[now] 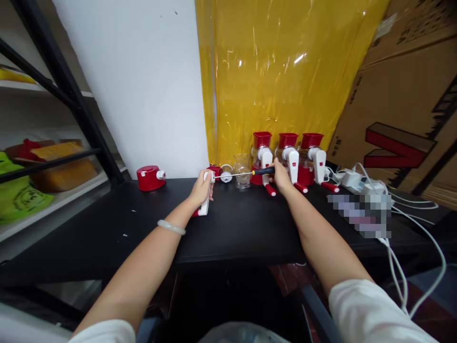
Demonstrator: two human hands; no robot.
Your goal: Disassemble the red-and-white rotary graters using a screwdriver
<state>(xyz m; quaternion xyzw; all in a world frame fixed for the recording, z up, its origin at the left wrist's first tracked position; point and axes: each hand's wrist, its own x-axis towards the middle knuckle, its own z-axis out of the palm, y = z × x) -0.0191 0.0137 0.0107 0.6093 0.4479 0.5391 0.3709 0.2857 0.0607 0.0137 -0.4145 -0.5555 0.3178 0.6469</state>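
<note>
My left hand point(202, 189) is closed around a white crank handle point(204, 207) with a red grip, held over the black table. My right hand point(280, 176) grips the black handle of a screwdriver point(263, 171). Its long thin shaft points left, and the tip meets the white end of the crank at my left fingers. Behind the shaft stand a clear plastic container point(242, 177) and a round white-rimmed part point(226, 174), beside a small red part partly hidden by my left hand.
Three red and white rotary graters point(293, 164) stand at the back right of the black table point(235, 228). A red round base point(151, 178) sits at the back left. White cables and a power strip point(352, 178) lie at the right, before a large cardboard box point(400, 109).
</note>
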